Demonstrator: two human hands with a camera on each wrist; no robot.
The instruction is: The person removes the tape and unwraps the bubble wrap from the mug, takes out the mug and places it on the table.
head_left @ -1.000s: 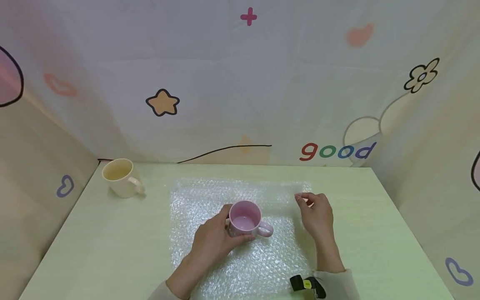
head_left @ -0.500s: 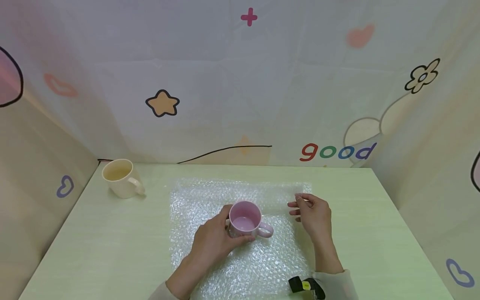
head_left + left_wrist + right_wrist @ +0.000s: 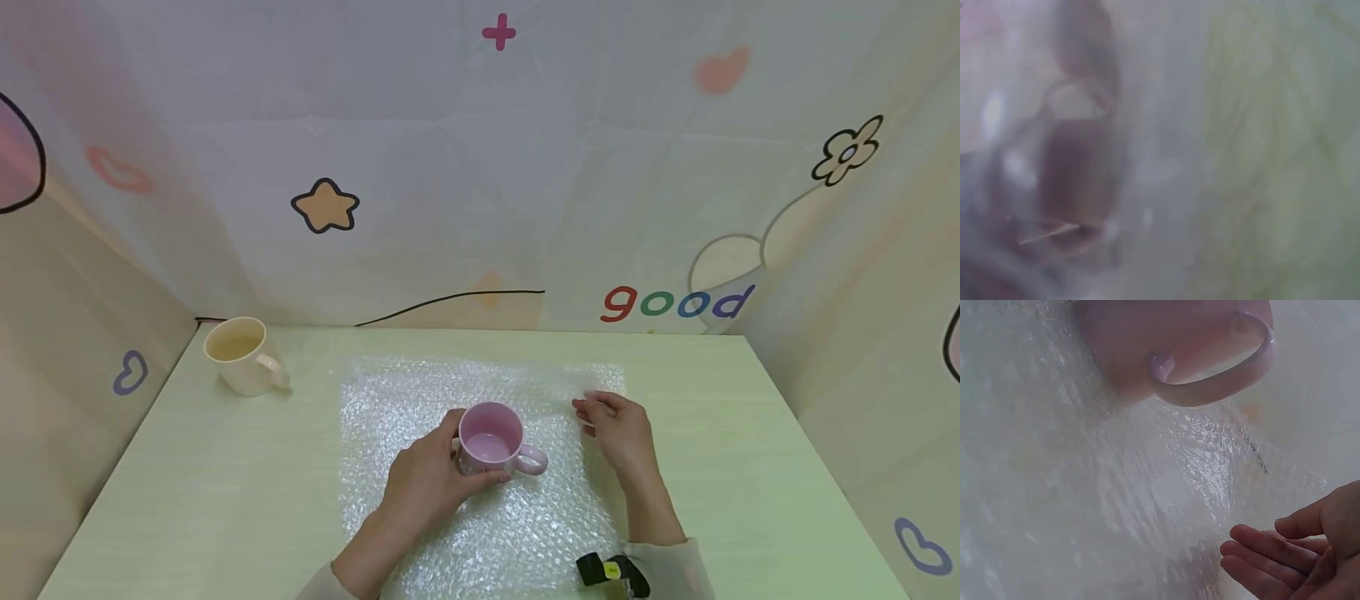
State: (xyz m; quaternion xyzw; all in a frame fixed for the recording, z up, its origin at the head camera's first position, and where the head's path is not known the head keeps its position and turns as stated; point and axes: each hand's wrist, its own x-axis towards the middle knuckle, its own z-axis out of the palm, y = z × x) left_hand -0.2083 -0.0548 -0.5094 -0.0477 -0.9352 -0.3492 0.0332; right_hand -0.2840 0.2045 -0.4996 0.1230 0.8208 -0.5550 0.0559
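Note:
A pink mug (image 3: 491, 437) stands upright on a sheet of bubble wrap (image 3: 517, 533), its handle pointing right. My left hand (image 3: 426, 473) grips the mug from the left, thumb across the near side and the far fingers partly hidden by it. Right of the mug, my right hand (image 3: 618, 429) pinches the right part of the wrap between thumb and index finger; the other fingers are loosely extended. The right wrist view shows the mug's handle (image 3: 1222, 390) above my right fingers (image 3: 1266, 556). Blurred clear film (image 3: 1160, 162) fills much of the left wrist view.
A cream mug (image 3: 243, 358) stands at the table's back left corner, handle toward the right. Printed cloth (image 3: 450, 167) encloses the back and both sides of the pale green table (image 3: 187, 500). A black strap (image 3: 611, 571) is at my right sleeve.
My right hand has moved a little left and toward me, and the wrap's right edge has shifted left with it. My left hand and the pink mug have stayed put.

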